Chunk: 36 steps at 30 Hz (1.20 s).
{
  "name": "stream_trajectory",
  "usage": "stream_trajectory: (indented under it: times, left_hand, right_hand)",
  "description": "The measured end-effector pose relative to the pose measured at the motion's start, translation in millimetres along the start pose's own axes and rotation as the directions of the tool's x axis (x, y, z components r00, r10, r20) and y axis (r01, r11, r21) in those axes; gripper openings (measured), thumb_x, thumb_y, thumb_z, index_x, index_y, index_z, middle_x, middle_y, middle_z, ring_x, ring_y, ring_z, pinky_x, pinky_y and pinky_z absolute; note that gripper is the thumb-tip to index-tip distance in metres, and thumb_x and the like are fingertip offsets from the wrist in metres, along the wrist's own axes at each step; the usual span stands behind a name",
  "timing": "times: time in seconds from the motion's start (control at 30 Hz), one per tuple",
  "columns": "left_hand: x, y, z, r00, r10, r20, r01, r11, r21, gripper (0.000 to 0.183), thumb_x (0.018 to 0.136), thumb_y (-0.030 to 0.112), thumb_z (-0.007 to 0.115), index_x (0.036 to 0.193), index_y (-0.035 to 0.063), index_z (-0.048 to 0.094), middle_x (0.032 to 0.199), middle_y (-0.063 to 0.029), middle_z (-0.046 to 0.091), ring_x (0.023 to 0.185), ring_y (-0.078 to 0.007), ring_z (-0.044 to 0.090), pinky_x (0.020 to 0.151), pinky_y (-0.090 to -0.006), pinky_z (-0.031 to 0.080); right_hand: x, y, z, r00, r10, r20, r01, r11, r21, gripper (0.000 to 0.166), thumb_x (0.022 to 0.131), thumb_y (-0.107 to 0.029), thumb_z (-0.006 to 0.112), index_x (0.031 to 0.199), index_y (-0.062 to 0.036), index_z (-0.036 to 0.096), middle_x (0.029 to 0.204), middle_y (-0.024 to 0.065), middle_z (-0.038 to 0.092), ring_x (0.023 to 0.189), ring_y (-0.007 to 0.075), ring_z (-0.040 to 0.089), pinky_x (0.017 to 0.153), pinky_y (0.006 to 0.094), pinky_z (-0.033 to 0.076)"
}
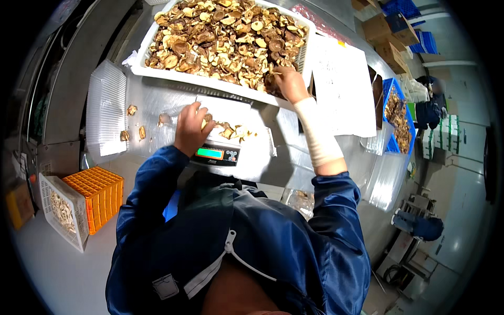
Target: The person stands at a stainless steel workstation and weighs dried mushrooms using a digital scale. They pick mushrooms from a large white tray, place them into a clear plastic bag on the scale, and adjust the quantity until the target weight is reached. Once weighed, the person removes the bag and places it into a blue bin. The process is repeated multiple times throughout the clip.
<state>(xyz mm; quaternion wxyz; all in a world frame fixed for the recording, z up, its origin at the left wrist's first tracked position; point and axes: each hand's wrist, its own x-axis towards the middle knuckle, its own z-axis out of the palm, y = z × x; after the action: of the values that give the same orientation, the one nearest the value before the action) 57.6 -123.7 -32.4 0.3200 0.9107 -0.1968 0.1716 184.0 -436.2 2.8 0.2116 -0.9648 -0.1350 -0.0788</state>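
A white plastic crate (136, 65) full of dried mushroom slices (228, 43) fills the far side of the steel table (153, 88). My right hand (291, 84) reaches into its near right corner, fingertips drawn together at a pale slice. Below the crate sits a digital scale (216, 154) with a lit green display. A small heap of mushroom pieces (232, 132) lies on it, in what looks like a clear tray. At the heap's left end is my left hand (192, 128), fingers spread and curved. Whether it touches the tray is hard to see.
Stacked clear plastic trays (106, 110) stand at the left, near loose mushroom pieces (132, 110). Right of the crate lies a white paper sheet (342, 86) with writing. Beyond is a blue crate (412, 122) of mushrooms. An orange crate (98, 197) is on the floor. Two people are farther right.
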Motion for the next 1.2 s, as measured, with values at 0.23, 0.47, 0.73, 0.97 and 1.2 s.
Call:
stream_trajectory:
  times: [0.23,0.47,0.73,0.97,1.2]
  left_hand:
    - [-4,13,-10,0.994,-0.11,0.025,0.112,0.991,-0.069,0.029,0.078,0.012,0.068,0.105,0.0039,0.06,0.118,-0.019,0.053,0.109,-0.0386,0.05,0.094,-0.0466,0.039]
    - [-14,27,-27,0.968,-0.245,-0.046,0.235,0.958,-0.164,0.028,0.082,0.006,0.061,0.11,0.0037,0.059,0.12,-0.0168,0.053,0.109,-0.037,0.05,0.094,-0.0448,0.041]
    - [-27,29,-54,0.922,-0.372,-0.11,0.358,0.925,-0.13,0.026,0.088,0.004,0.053,0.113,0.0004,0.058,0.119,-0.0203,0.055,0.108,-0.0373,0.054,0.092,-0.041,0.044]
    - [-27,28,-62,0.894,-0.423,-0.145,0.388,0.895,-0.221,0.023,0.088,0.002,0.052,0.11,-0.0018,0.058,0.118,-0.0205,0.055,0.106,-0.0354,0.056,0.09,-0.038,0.046]
    - [-34,19,-56,0.869,-0.459,-0.184,0.361,0.843,-0.399,0.019,0.09,0.0,0.052,0.108,-0.0017,0.059,0.113,-0.0173,0.059,0.1,-0.0292,0.06,0.084,-0.033,0.048]
  right_hand:
    - [51,1,57,0.98,-0.138,0.143,0.17,0.955,-0.243,0.019,0.077,-0.015,0.064,0.093,-0.0041,0.064,0.091,0.0154,0.059,0.087,0.0339,0.061,0.074,0.042,0.051]
    - [102,-29,69,0.825,0.092,0.558,0.114,0.939,-0.325,0.052,0.084,-0.029,0.064,0.134,-0.0178,0.05,0.14,0.0148,0.043,0.123,0.0422,0.045,0.101,0.0457,0.044]
    - [89,-22,104,0.914,-0.06,0.401,0.237,0.881,-0.409,0.034,0.092,-0.013,0.05,0.125,-0.0142,0.055,0.13,0.0183,0.048,0.111,0.0389,0.056,0.084,0.0417,0.054]
    - [98,19,86,0.959,-0.126,0.255,0.071,0.974,0.215,0.041,0.079,-0.016,0.07,0.118,-0.0059,0.061,0.123,0.017,0.057,0.108,0.0365,0.058,0.094,0.0392,0.047]
    - [72,11,30,0.876,0.23,0.424,-0.472,0.588,0.657,0.037,0.083,-0.006,0.064,0.12,-0.0021,0.06,0.079,0.0052,0.064,0.06,0.0108,0.057,0.049,0.0261,0.047]
